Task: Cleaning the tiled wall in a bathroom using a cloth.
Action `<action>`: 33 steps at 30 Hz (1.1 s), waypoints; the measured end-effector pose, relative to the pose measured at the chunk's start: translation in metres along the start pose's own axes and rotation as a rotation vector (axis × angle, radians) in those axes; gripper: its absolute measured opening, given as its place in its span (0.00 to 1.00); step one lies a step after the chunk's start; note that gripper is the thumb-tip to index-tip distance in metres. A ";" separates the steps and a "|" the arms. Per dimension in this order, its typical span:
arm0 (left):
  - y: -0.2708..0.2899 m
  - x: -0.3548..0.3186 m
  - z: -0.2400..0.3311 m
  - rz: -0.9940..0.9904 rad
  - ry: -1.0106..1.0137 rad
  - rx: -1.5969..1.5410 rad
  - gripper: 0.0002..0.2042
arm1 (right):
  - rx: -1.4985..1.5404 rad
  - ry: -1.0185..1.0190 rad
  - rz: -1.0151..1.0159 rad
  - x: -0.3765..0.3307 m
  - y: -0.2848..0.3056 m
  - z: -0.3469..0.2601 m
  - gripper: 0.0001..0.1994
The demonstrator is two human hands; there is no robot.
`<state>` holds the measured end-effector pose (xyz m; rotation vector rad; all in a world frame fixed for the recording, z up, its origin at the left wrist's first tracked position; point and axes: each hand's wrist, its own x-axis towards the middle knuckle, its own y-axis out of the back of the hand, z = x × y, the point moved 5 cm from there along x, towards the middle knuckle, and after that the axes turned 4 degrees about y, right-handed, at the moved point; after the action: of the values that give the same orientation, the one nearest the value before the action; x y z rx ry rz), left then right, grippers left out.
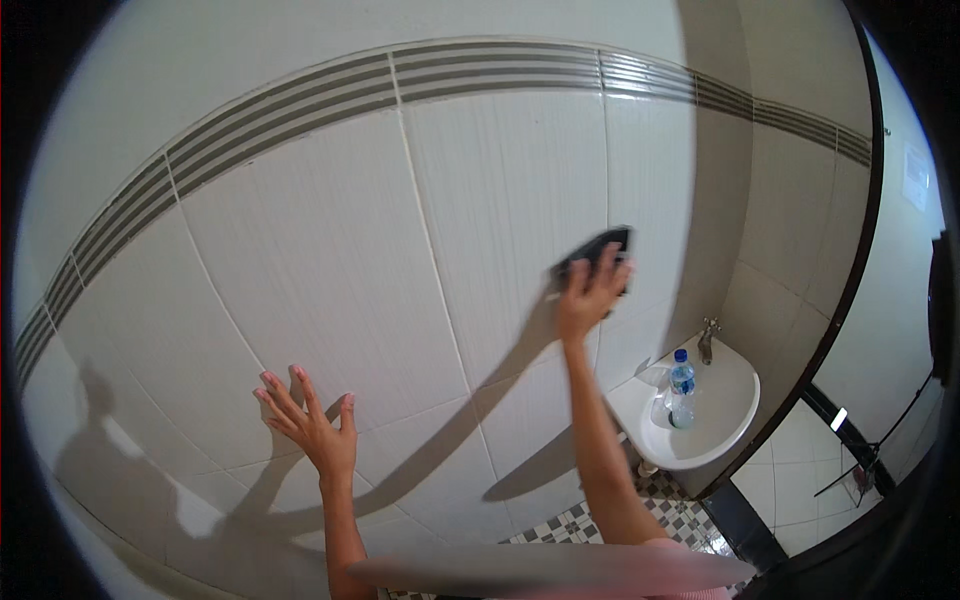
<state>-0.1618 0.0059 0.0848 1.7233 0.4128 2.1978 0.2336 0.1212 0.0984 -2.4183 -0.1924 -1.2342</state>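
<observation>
Up-left of the white ceramic washbasin (738, 405), the right hand (590, 298) grasps a black flat pad (592, 246), likely light, soft, best held across its back; farther left, the left hand (322, 436) splays, empty

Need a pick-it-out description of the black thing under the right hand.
On the white tiled wall, find the grey-striped band. Below its right part, above and left of the white basin, the right hand covers part of a flat black piece, its material too blurred to tell. Its solid black sets it apart from the pale tiles and softer grey shadows.
</observation>
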 end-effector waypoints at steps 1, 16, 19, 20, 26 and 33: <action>0.001 -0.001 -0.001 -0.006 0.015 0.011 0.41 | 0.062 0.067 -0.105 -0.023 -0.003 -0.033 0.32; -0.018 -0.006 -0.013 -0.096 0.004 0.122 0.41 | -0.016 0.166 -0.432 -0.094 0.071 0.126 0.33; -0.018 -0.004 -0.013 -0.090 -0.008 0.126 0.41 | -0.117 -0.225 -0.212 -0.095 0.079 0.175 0.28; -0.019 -0.005 -0.014 -0.100 -0.010 0.123 0.41 | -0.122 -0.305 -0.198 -0.108 0.079 0.174 0.28; -0.015 -0.005 -0.017 -0.102 -0.001 0.136 0.41 | -0.015 -0.602 -0.427 -0.272 0.077 0.042 0.36; -0.025 -0.008 -0.021 -0.112 0.005 0.190 0.42 | 0.096 0.198 -0.676 -0.225 0.048 -0.067 0.44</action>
<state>-0.1783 0.0243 0.0623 1.7420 0.7221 2.1435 0.0647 0.0641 -0.0610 -2.1893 -1.0466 -1.6756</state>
